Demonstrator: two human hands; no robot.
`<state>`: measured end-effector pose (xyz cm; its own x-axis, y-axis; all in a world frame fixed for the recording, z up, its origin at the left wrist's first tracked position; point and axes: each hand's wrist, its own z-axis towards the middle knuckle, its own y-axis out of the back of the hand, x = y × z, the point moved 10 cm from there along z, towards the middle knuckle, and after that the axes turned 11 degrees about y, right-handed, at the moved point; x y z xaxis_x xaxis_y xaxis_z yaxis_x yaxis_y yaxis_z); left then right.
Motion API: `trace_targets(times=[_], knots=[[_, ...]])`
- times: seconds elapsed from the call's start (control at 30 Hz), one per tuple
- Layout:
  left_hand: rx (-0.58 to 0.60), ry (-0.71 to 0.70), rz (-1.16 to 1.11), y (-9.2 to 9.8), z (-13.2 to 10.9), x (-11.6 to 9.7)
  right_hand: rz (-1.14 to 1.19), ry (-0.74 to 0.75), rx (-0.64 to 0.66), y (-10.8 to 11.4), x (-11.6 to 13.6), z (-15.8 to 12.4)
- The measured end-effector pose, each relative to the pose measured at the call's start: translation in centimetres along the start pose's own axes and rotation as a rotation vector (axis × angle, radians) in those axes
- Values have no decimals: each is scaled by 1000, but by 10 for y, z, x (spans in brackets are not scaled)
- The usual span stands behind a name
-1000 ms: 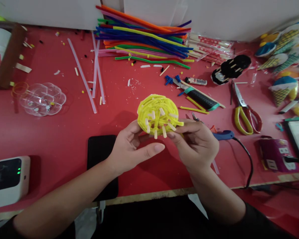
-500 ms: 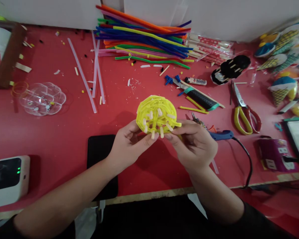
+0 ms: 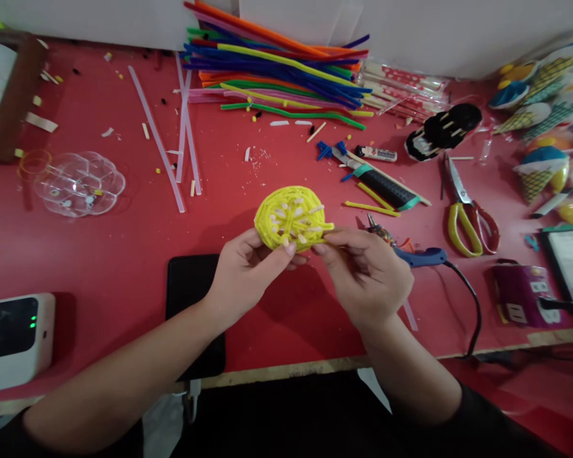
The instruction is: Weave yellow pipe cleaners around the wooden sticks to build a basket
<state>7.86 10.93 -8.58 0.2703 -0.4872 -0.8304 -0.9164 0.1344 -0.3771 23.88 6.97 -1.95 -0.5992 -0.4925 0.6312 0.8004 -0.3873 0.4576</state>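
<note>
A round yellow piece woven from pipe cleaners, with short pale wooden stick ends poking out of it, is held up over the red table. My left hand grips its lower edge, thumb in front and fingers behind. At the lower right, my right hand pinches a yellow pipe cleaner strand that runs off the rim. Another short yellow end juts from the right side of the piece. The fingertips behind the piece are partly hidden.
Colourful pipe cleaners lie in a pile at the back. To the right are a green-black cutter, scissors and a blue-handled corded tool. A phone lies beneath my left arm; a clear flower-shaped tray stands left.
The yellow piece has shifted slightly left and tilted, showing more of its face. My right hand has come away from the rim and now pinches the strand beside it.
</note>
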Motion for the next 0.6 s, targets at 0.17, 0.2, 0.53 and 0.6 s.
trace_targets(times=[0.17,0.2,0.53,0.6], knots=[[-10,-17,-18,-1,-2,-3,-99,32,-23,7,5,2],[-12,-19,-28,0,-2,-3,-101,38,-26,7,6,3],[-34,-60,20,4,-3,-2,-88,-41,-43,7,7,-3],[-27,-61,28,3,-4,-2,-74,-64,-54,7,5,-5]])
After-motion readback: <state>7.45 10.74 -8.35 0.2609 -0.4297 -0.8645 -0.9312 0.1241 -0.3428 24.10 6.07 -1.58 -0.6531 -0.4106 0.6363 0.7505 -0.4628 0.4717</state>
